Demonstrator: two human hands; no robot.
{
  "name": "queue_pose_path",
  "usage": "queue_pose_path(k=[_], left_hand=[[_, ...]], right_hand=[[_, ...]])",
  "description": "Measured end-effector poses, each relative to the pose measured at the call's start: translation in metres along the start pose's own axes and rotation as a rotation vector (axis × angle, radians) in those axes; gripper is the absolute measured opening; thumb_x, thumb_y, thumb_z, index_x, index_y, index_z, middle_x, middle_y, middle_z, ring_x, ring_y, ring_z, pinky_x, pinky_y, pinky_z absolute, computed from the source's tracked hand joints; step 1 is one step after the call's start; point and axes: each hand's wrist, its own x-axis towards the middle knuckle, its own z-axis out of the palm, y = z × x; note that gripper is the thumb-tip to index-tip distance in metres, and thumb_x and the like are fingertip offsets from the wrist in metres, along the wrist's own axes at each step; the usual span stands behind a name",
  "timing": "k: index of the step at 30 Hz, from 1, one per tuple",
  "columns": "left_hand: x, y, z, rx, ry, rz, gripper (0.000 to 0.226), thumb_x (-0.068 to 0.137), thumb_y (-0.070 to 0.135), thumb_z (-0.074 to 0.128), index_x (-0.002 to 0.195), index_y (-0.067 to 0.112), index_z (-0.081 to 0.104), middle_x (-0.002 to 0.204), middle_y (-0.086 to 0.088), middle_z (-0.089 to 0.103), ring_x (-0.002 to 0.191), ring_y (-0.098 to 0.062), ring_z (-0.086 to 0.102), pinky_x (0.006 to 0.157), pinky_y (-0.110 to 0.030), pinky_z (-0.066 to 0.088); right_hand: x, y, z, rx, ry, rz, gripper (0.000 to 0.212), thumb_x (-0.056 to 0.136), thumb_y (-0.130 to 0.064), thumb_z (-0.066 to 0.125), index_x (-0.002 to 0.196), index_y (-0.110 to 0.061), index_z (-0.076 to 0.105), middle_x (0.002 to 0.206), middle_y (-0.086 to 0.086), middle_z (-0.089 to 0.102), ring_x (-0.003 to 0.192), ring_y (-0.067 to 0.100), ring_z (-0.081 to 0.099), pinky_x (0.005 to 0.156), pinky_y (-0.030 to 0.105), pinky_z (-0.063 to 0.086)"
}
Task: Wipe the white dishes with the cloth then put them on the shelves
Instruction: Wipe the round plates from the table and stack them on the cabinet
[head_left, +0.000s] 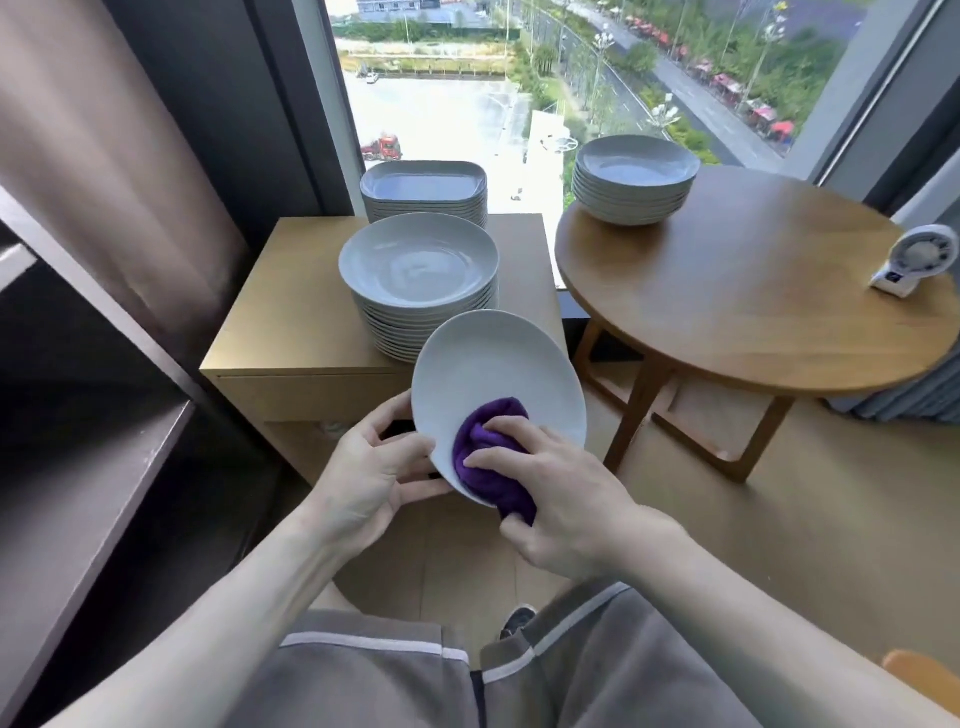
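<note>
Left hand is gripping a white plate by its lower left rim, with the fingers curled round the edge. The plate is being held up in the air, tilted, with its face toward the camera. It's hanging just in front of the cabinet and not touching anything else.

Right hand is holding a bunched-up purple cloth. Its fingers are curling round the cloth and pressing it onto the lower part of the plate's face. A bit of the cloth is poking out past the plate's bottom rim, under the hand.

The rest of the dishes are sitting in piles. A tall round stack is standing on the cabinet right behind the held plate, which is covering the stack's lower front edge from this angle. A square stack is sitting behind that one, up against the window. A third, shorter stack is sitting on the far edge of the round wooden table to the right, well apart from the other two. A little white fan is standing near the table's right edge.

Dark shelves are running along the left side, next to the cabinet, and a brown curtain is hanging above them.
</note>
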Motion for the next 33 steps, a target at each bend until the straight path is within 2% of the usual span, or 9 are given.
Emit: queue_pose_path(k=[4, 9, 14, 19, 23, 26, 30, 33], left_hand=[[-0.002, 0.001, 0.001, -0.014, -0.047, -0.036, 0.063, 0.082, 0.006, 0.076, 0.141, 0.021, 0.060, 0.120, -0.025, 0.073, 0.094, -0.037, 0.076, 0.077, -0.048, 0.063], [-0.007, -0.007, 0.008, 0.042, -0.152, -0.095, 0.057, 0.086, 0.009, 0.075, 0.141, 0.023, 0.064, 0.122, -0.026, 0.072, 0.100, -0.038, 0.076, 0.082, -0.049, 0.063], [-0.010, -0.011, 0.015, 0.091, -0.197, -0.108, 0.053, 0.088, 0.010, 0.074, 0.137, 0.027, 0.066, 0.125, -0.025, 0.071, 0.104, -0.034, 0.074, 0.083, -0.047, 0.062], [-0.013, -0.010, 0.015, 0.134, -0.163, -0.079, 0.058, 0.082, 0.015, 0.083, 0.136, 0.025, 0.066, 0.120, -0.022, 0.074, 0.100, -0.032, 0.076, 0.078, -0.046, 0.063], [-0.014, -0.012, 0.016, 0.147, -0.110, -0.054, 0.073, 0.070, 0.020, 0.087, 0.138, 0.020, 0.061, 0.116, -0.022, 0.075, 0.098, -0.035, 0.076, 0.076, -0.049, 0.063], [-0.012, -0.009, 0.015, 0.151, -0.072, -0.031, 0.066, 0.077, 0.010, 0.079, 0.139, 0.018, 0.059, 0.115, -0.021, 0.076, 0.097, -0.034, 0.076, 0.076, -0.048, 0.064], [-0.010, -0.003, 0.011, 0.136, -0.031, -0.008, 0.062, 0.086, -0.003, 0.073, 0.141, 0.017, 0.056, 0.116, -0.022, 0.076, 0.090, -0.031, 0.077, 0.073, -0.045, 0.064], [-0.009, 0.002, 0.006, 0.113, 0.017, 0.029, 0.063, 0.077, 0.001, 0.074, 0.136, 0.016, 0.060, 0.113, -0.021, 0.076, 0.089, -0.030, 0.078, 0.071, -0.044, 0.064]], right_hand=[[0.001, -0.001, -0.003, 0.046, 0.031, -0.054, 0.063, 0.084, -0.032, 0.068, 0.143, -0.038, 0.046, 0.155, -0.010, 0.033, 0.138, 0.020, 0.037, 0.111, 0.038, 0.043], [0.004, 0.000, -0.005, 0.089, 0.156, -0.088, 0.055, 0.088, -0.029, 0.067, 0.141, -0.030, 0.053, 0.154, -0.002, 0.038, 0.134, 0.026, 0.043, 0.106, 0.044, 0.047], [0.009, 0.005, -0.009, 0.045, 0.306, -0.009, 0.054, 0.084, -0.023, 0.069, 0.138, -0.026, 0.059, 0.153, 0.003, 0.042, 0.124, 0.030, 0.048, 0.094, 0.047, 0.051], [0.012, 0.011, -0.010, -0.089, 0.362, 0.116, 0.060, 0.087, -0.028, 0.072, 0.144, -0.030, 0.052, 0.156, 0.002, 0.038, 0.123, 0.031, 0.049, 0.085, 0.045, 0.054], [0.013, 0.020, -0.015, -0.191, 0.353, 0.232, 0.062, 0.087, -0.032, 0.069, 0.146, -0.032, 0.047, 0.154, 0.002, 0.036, 0.116, 0.031, 0.052, 0.083, 0.043, 0.055], [0.014, 0.026, -0.019, -0.205, 0.328, 0.335, 0.062, 0.085, -0.031, 0.069, 0.144, -0.031, 0.048, 0.148, 0.003, 0.038, 0.120, 0.035, 0.051, 0.085, 0.044, 0.052], [0.013, 0.030, -0.016, -0.203, 0.230, 0.423, 0.059, 0.087, -0.035, 0.064, 0.143, -0.030, 0.045, 0.140, 0.005, 0.041, 0.108, 0.034, 0.057, 0.077, 0.035, 0.046], [0.010, 0.025, -0.013, -0.163, 0.150, 0.423, 0.058, 0.087, -0.036, 0.064, 0.142, -0.030, 0.046, 0.137, 0.005, 0.043, 0.108, 0.032, 0.059, 0.081, 0.035, 0.050]])
